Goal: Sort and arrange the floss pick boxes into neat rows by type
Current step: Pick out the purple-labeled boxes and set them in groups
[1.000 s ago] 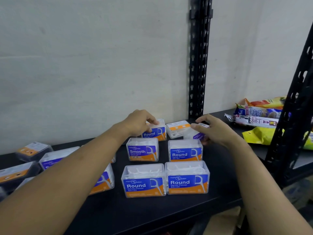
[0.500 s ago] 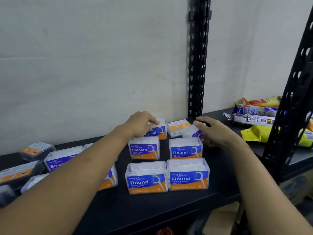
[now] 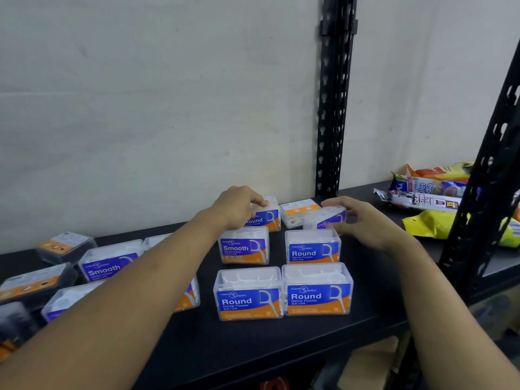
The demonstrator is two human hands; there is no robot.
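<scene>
The left hand (image 3: 239, 208) grips a Round box (image 3: 266, 218) at twelve o'clock of the Smooth box (image 3: 244, 246), while the right hand (image 3: 363, 220) pinches a tilted box (image 3: 326, 218) at one o'clock.

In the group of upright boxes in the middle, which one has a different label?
The Smooth box under the left hand; its neighbours read Round.

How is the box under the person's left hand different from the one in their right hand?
The box under the left hand stands upright on the shelf, its "Round" label facing front; the box in the right hand is tilted, its label partly hidden. The left hand rests on top of its box; the right hand grips its box. Both are clear boxes with blue-and-orange labels.
</scene>
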